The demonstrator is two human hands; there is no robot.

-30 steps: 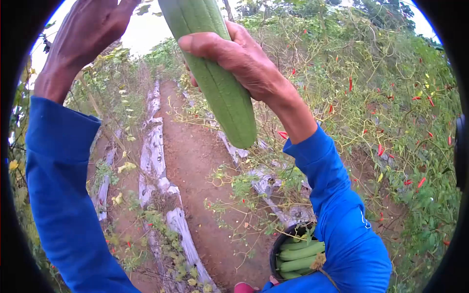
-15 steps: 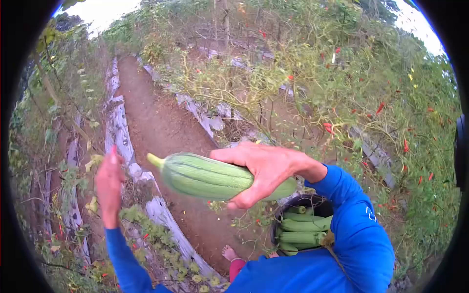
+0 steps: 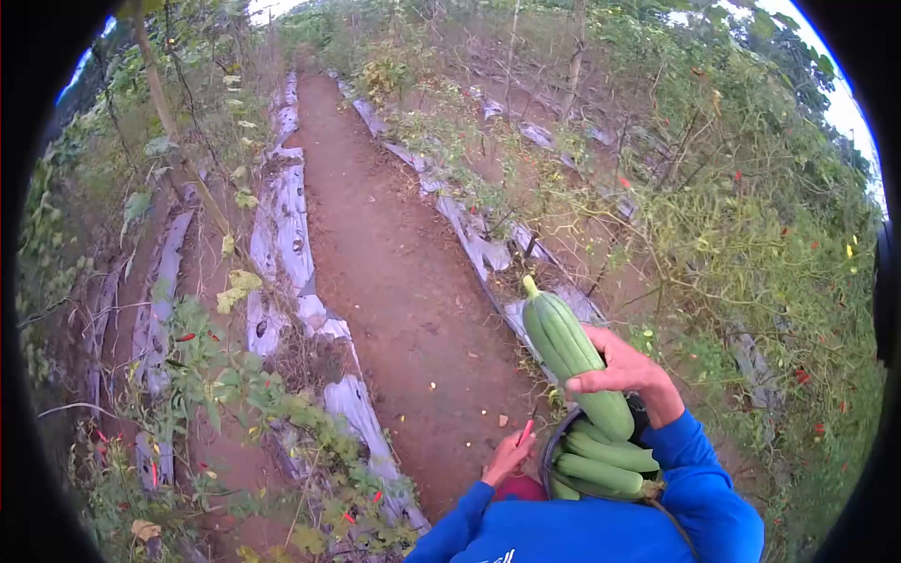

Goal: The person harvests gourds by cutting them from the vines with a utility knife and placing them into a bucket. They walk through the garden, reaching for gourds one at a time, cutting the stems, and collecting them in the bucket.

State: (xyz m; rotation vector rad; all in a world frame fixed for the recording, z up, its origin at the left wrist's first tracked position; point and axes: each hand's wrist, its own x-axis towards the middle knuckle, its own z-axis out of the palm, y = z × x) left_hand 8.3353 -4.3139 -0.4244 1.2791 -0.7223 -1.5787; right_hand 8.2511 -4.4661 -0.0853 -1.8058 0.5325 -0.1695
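Long green ridged gourd (image 3: 560, 340), gripped at mid-length in the right hand (image 3: 621, 368).
Stem end above the grip, blunt end below, over a round black bucket (image 3: 548, 456) of green gourds (image 3: 601, 473); right fingers partly curled round it; left hand (image 3: 507, 458) closed on a small pink-red tool (image 3: 526, 433).

**Ground: brown dirt path between plastic-mulched rows**

Dirt path (image 3: 375, 244) runs up the middle, small pale bits and one tan leaf fragment (image 3: 503, 420) on it. Left mulch strip (image 3: 293, 216): silvery, wrinkled, torn, dark holes, dry plant litter (image 3: 324, 366) across it. Right mulch strip (image 3: 469, 239): similar, partly under plants. Dark bucket (image 3: 547, 455) near path's lower end carries several green luffa gourds (image 3: 601, 472); can't tell if it's grounded.
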